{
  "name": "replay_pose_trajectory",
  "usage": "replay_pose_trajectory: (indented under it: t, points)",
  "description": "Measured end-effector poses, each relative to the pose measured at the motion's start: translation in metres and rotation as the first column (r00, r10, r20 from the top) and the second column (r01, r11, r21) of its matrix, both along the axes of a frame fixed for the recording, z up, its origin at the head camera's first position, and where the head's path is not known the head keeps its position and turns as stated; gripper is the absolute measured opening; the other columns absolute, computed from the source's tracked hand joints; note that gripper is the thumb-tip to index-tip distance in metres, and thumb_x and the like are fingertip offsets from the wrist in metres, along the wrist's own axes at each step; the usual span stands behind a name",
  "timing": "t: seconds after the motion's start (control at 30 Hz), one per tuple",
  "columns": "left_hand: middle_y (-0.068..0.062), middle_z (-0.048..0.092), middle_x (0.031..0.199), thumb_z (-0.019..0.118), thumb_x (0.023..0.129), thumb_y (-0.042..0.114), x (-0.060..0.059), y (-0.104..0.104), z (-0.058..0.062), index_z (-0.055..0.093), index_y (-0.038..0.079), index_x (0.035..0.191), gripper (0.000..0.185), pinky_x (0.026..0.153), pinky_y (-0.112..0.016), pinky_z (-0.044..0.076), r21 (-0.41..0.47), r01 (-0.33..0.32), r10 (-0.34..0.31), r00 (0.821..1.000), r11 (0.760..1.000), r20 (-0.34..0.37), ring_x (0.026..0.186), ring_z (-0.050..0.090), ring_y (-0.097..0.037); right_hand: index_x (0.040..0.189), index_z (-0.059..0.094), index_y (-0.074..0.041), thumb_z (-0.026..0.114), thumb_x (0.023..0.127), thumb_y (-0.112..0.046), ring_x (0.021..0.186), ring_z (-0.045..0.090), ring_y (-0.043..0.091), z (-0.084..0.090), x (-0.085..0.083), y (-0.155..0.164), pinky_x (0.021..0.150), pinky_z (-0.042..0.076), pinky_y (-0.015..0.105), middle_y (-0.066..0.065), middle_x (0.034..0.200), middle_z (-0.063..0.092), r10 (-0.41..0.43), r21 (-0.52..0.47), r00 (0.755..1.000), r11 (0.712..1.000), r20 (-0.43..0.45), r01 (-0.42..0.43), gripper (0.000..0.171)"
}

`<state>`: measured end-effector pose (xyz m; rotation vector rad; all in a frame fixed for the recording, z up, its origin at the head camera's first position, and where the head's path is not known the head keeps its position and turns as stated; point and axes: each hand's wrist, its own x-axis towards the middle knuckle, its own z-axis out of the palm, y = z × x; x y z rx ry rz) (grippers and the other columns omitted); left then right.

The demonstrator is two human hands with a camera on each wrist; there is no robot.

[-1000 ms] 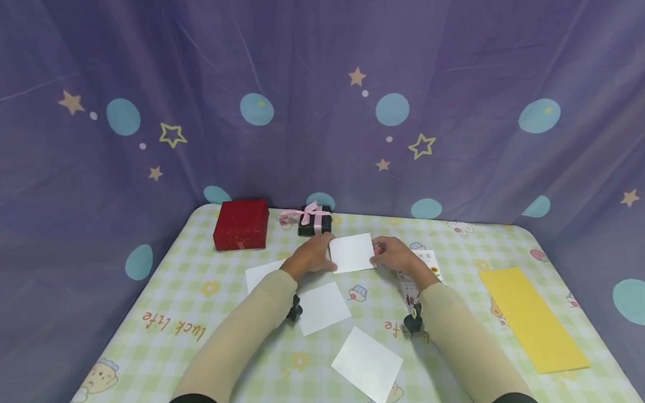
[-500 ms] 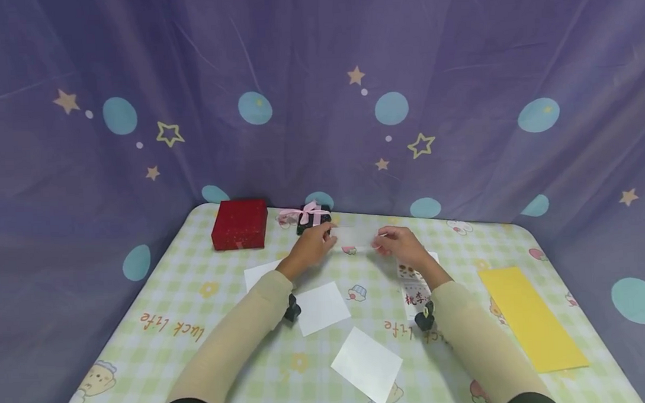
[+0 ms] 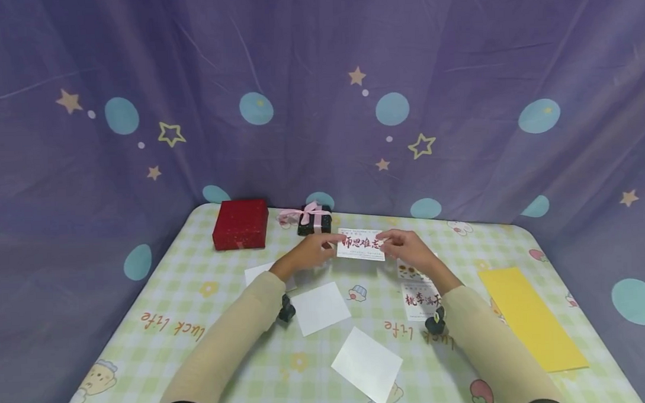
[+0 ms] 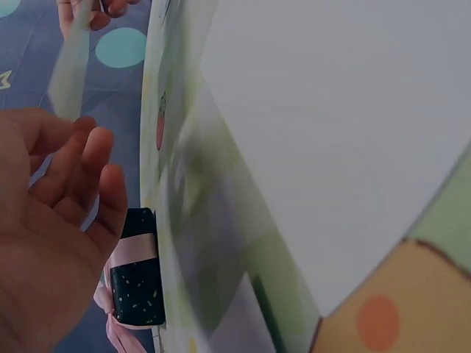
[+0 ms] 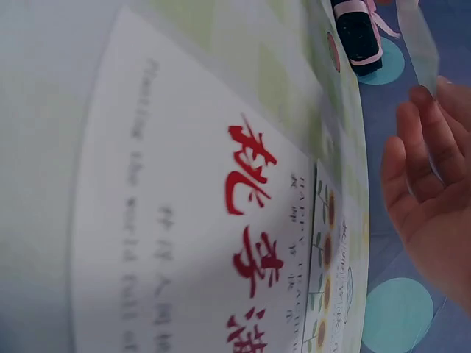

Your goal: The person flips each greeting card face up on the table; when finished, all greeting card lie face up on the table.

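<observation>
A white card with red characters [image 3: 360,244] is up near the far middle of the table, its printed side showing in the head view. My left hand [image 3: 309,252] pinches its left edge between thumb and fingers. On the opposite edge, my right hand [image 3: 411,250] pinches it the same way. Both wrist views show the card thin and edge-on at the fingertips. Under the right forearm lie another red-lettered card [image 3: 419,301] and a sunflower card [image 3: 410,272], partly covered by the arm. Three white cards lie blank side up, one [image 3: 322,308] beside the left wrist.
A red box [image 3: 240,224] stands at the back left. To its right is a small dark gift box [image 3: 313,221] with a pink ribbon. A yellow folded sheet [image 3: 533,320] lies at the right, and a blank white card [image 3: 367,366] near the front.
The held card has turned over from its blank side, passing nearly edge-on, and now shows red characters. Both hands shifted their grip, and the right forearm moved slightly right, uncovering more of the printed cards.
</observation>
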<state>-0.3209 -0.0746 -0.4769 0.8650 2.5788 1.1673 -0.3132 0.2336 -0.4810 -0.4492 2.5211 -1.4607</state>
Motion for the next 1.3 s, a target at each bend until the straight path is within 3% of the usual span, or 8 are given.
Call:
replay_pose_trajectory:
  t: [0.1,0.17,0.33,0.53,0.8,0.9,1.03,1.3]
  points:
    - [-0.007,0.068,0.132,0.054,0.104,0.016,0.002,0.002,-0.003,0.057,0.015,0.146,0.043,0.089,-0.031,0.054,-0.027,0.024,-0.024,1.0,0.999,-0.013,0.108,0.065,-0.018,0.141,0.061,-0.019,0.068,0.099,-0.025,0.058,0.05,0.023,-0.002,0.003,0.001,0.05,0.042,0.032,0.004,0.096,0.075,0.013,0.049,1.0,0.999,-0.007,-0.013,0.043]
    - [-0.007,0.071,0.12,0.057,0.104,0.018,0.004,0.005,-0.005,0.057,0.012,0.146,0.042,0.086,-0.029,0.053,-0.058,0.043,-0.046,0.998,0.997,-0.046,0.097,0.065,-0.014,0.144,0.058,-0.019,0.069,0.098,-0.024,0.057,0.047,0.016,-0.005,0.005,0.001,0.052,0.042,0.03,0.004,0.098,0.074,0.029,0.093,0.999,0.995,-0.021,-0.026,0.047]
    - [-0.004,0.069,0.09,0.067,0.099,0.019,0.009,0.016,-0.008,0.056,0.01,0.146,0.049,0.071,-0.023,0.048,-0.148,0.04,-0.055,0.994,0.988,-0.097,0.073,0.054,-0.007,0.144,0.059,-0.014,0.07,0.097,-0.018,0.069,0.057,0.013,-0.009,0.007,-0.003,0.065,0.049,0.03,0.004,0.096,0.074,0.061,0.214,0.995,0.976,-0.076,-0.044,0.049]
    - [0.001,0.063,0.079,0.07,0.097,0.022,0.01,0.028,-0.005,0.057,0.013,0.146,0.052,0.067,-0.023,0.044,-0.27,0.0,-0.03,0.993,0.963,-0.11,0.069,0.05,-0.007,0.144,0.059,-0.011,0.07,0.095,-0.015,0.076,0.061,0.012,-0.009,0.004,-0.003,0.072,0.052,0.031,0.004,0.094,0.073,0.092,0.326,0.989,0.944,-0.112,-0.051,0.05]
    - [-0.004,0.069,0.096,0.068,0.098,0.024,0.01,0.037,-0.004,0.055,0.017,0.148,0.052,0.086,-0.033,0.051,-0.364,-0.029,0.005,0.998,0.931,-0.069,0.086,0.06,-0.014,0.145,0.057,-0.013,0.07,0.096,-0.018,0.075,0.06,0.011,-0.008,0.002,-0.005,0.071,0.051,0.03,0.003,0.096,0.073,0.103,0.418,0.988,0.907,-0.116,-0.046,0.051]
    - [-0.007,0.072,0.115,0.067,0.099,0.026,0.009,0.038,-0.006,0.054,0.019,0.149,0.053,0.1,-0.038,0.051,-0.393,-0.038,0.018,0.998,0.919,-0.053,0.107,0.066,-0.02,0.145,0.057,-0.009,0.069,0.096,-0.016,0.071,0.059,0.011,-0.008,0.001,-0.007,0.069,0.051,0.03,0.004,0.095,0.073,0.119,0.427,0.986,0.902,-0.113,-0.06,0.052]
    - [-0.008,0.064,0.141,0.066,0.099,0.026,0.009,0.04,-0.008,0.052,0.02,0.15,0.054,0.114,-0.043,0.043,-0.407,-0.048,0.039,0.999,0.912,-0.031,0.134,0.058,-0.026,0.146,0.056,-0.01,0.069,0.096,-0.017,0.066,0.057,0.01,-0.01,0.002,-0.01,0.066,0.049,0.028,0.003,0.093,0.072,0.121,0.455,0.987,0.888,-0.103,-0.061,0.052]
    - [-0.005,0.055,0.152,0.063,0.101,0.028,0.008,0.042,-0.008,0.051,0.02,0.151,0.053,0.117,-0.043,0.04,-0.474,-0.058,0.043,0.998,0.878,-0.042,0.14,0.052,-0.029,0.148,0.054,-0.012,0.066,0.098,-0.018,0.068,0.056,0.011,-0.013,0.002,-0.015,0.07,0.049,0.029,0.003,0.09,0.071,0.122,0.505,0.987,0.861,-0.105,-0.053,0.052]
